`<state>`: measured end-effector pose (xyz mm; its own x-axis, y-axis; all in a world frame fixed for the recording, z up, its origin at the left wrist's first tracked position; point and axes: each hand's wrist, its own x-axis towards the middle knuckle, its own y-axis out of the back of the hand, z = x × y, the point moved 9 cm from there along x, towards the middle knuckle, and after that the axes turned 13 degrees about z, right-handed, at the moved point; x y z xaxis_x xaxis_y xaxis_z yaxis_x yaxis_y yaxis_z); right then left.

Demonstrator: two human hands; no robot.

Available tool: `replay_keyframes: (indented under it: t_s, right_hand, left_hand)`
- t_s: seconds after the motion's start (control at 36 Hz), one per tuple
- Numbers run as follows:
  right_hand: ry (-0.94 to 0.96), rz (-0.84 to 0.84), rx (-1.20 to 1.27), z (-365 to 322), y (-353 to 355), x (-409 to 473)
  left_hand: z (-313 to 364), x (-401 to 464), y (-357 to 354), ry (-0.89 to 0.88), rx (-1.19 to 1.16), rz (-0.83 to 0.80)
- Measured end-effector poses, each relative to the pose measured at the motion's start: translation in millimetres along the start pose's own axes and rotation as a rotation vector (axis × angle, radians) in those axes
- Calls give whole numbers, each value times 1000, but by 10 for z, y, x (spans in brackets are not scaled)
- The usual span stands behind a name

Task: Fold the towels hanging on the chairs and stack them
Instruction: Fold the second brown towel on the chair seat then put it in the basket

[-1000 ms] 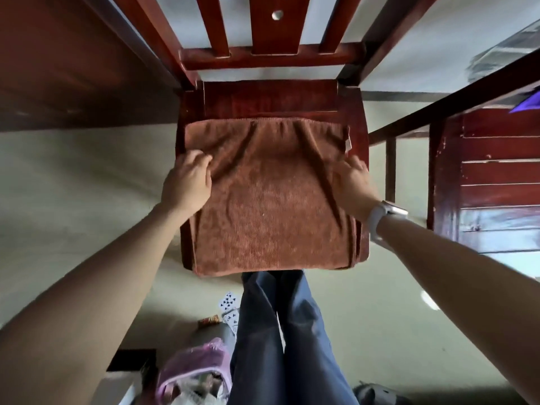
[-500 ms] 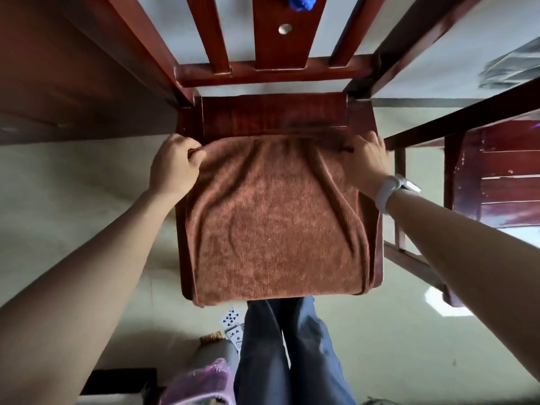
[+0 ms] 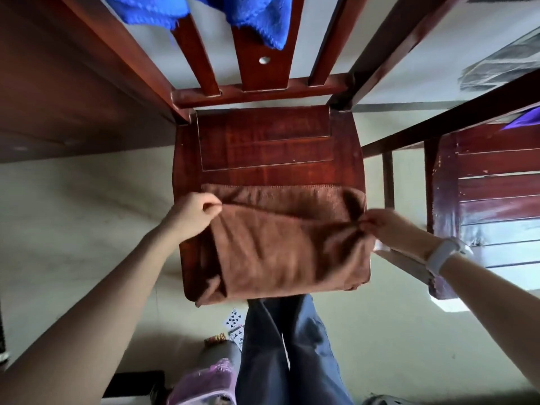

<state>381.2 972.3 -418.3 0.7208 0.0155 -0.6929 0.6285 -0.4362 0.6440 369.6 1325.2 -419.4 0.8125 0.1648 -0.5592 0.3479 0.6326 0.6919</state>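
A brown towel (image 3: 286, 247) lies on the front half of the dark wooden chair seat (image 3: 263, 141), its upper layer folded back toward me. My left hand (image 3: 193, 214) pinches the folded layer's left corner. At the right corner my right hand (image 3: 388, 226), with a white watch on the wrist, pinches the same layer. A strip of the lower layer shows beyond the fold line. A blue towel (image 3: 251, 16) hangs over the chair's backrest at the top of the view.
A second dark wooden chair (image 3: 485, 185) stands close on the right, with a purple cloth (image 3: 526, 119) on it. A wooden table edge (image 3: 58, 83) runs along the left. Playing cards (image 3: 233, 320) and a pink bag (image 3: 204, 381) lie on the floor by my legs.
Both hands took the towel's far corners and pulled them toward me, folding the top layer over. The rear half of the seat is now bare, and the blue towel has come into view.
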Motion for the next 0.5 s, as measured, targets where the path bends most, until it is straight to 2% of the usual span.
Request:
replay_keyframes:
  t_s: [0.06, 0.14, 0.25, 0.36, 0.44, 0.5]
  right_hand:
    - [-1, 242, 38, 26, 157, 116]
    - [78, 394, -36, -13, 227, 212]
    - [116, 399, 1, -127, 187, 262]
    - [131, 417, -55, -193, 176, 257]
    - [246, 368, -133, -320, 104, 226]
    - [246, 313, -130, -342, 65, 255]
  left_hand:
    - [65, 91, 99, -125, 94, 238]
    - [159, 141, 60, -244, 166, 325]
    - [241, 151, -112, -366, 238, 280]
    - [235, 94, -122, -370, 269, 296]
    - [255, 71, -96, -403, 303, 295]
    - [273, 68, -66, -415, 326, 298]
